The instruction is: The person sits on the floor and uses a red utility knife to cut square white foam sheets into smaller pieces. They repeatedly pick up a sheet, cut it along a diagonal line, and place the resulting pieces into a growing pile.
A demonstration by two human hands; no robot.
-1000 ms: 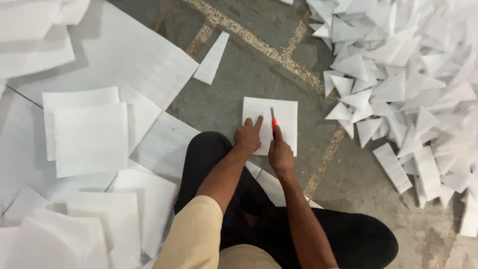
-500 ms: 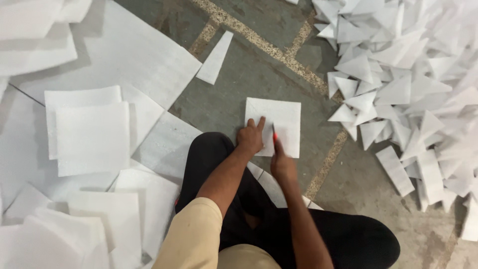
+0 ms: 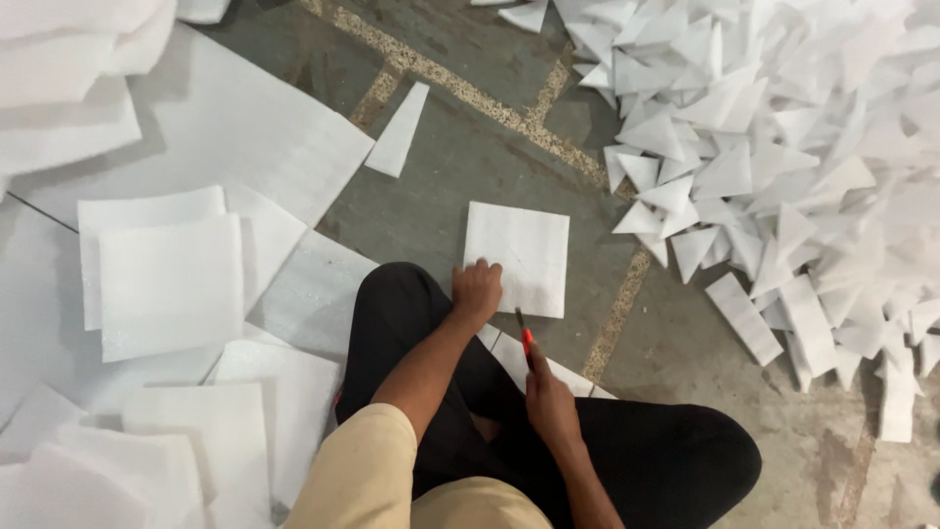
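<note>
While the person sat cross-legged on the stone floor (image 3: 450, 186), the left hand (image 3: 477, 290) pressed down on the near left corner of a white square foam sheet (image 3: 519, 253), fingers spread flat and gripping nothing. The right hand (image 3: 550, 397) was closed in a fist around a small cutter with a red handle (image 3: 526, 340), its blade pointing up toward the sheet's near edge, close to it but, as far as could be told, not touching. The sheet lay flat on the floor just ahead of the knees, apart from the heap of cut white triangles (image 3: 774, 147) to the right and the stacked larger foam sheets (image 3: 171, 284) to the left. The risk, by my judgement, lay in how near the blade tip sat to the holding fingers: a slip on the soft foam could carry it into that hand. With only one corner pinned, the light sheet could also swivel or ruck under the blade and spoil the line.
</note>
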